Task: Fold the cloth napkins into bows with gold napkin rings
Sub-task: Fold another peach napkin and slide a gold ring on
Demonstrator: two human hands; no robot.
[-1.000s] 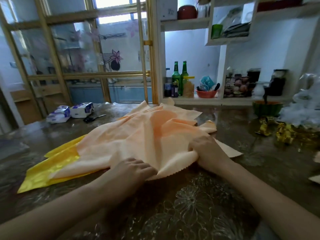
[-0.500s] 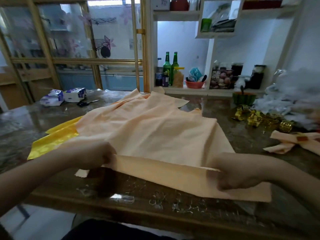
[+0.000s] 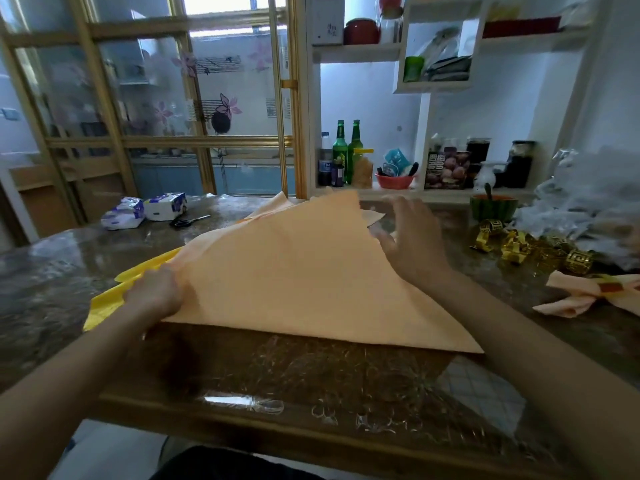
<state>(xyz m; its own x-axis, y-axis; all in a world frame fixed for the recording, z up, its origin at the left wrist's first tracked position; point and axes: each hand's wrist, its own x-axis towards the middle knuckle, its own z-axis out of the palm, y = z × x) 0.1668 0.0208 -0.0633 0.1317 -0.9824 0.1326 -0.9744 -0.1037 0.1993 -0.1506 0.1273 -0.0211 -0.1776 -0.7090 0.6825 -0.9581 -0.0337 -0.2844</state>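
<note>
The fingers of our left hand are curled over the left edge of the peach napkin and grip it there, with the knuckles towards us. The fingers of our right hand are spread wide and hold nothing. That hand hovers at the napkin's upper right edge, and it is too blurred for us to tell whether it touches the cloth. The napkin lies in front of us on the table as a broad triangle, with its long straight side nearest us and its peak pointing away. Under it we see more peach fabric, and a yellow cloth sticks out beside our left wrist. To the right, well apart from the napkin, a heap of gold rings sits on the table, and nearer us lies a finished bow with a ring round its middle. Far left we see scissors beside two tissue packs, and a green bowl stands behind the rings.
</note>
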